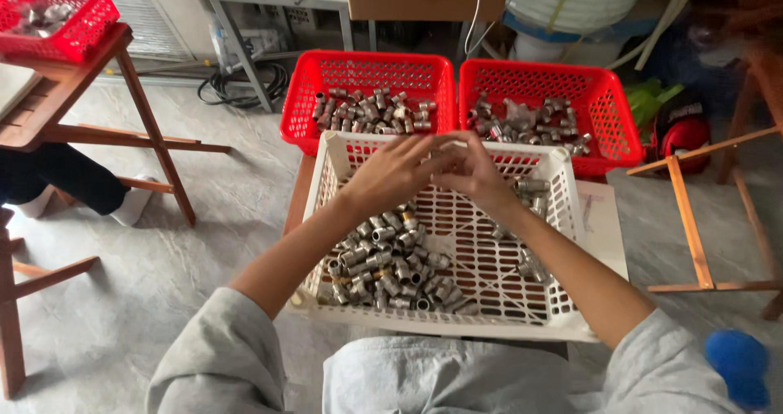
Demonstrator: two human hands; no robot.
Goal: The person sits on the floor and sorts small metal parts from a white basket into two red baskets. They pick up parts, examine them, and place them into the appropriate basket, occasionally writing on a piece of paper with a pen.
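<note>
We are pressing our left hand (391, 173) and right hand (477, 177) together, fingertips pinching something hidden, above the white basket (457, 320), its metal fittings (387, 263) lying nearer our left.

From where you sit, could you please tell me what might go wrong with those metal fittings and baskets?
1. The white basket rests on a narrow stool and overhangs it toward your lap; a nudge might tip its metal fittings out.
2. Your left hand and right hand meet above the basket's far rim; whatever small piece they may be working could drop between the baskets onto the floor.
3. The two red baskets sit side by side, so sorted parts might get mixed.
</note>
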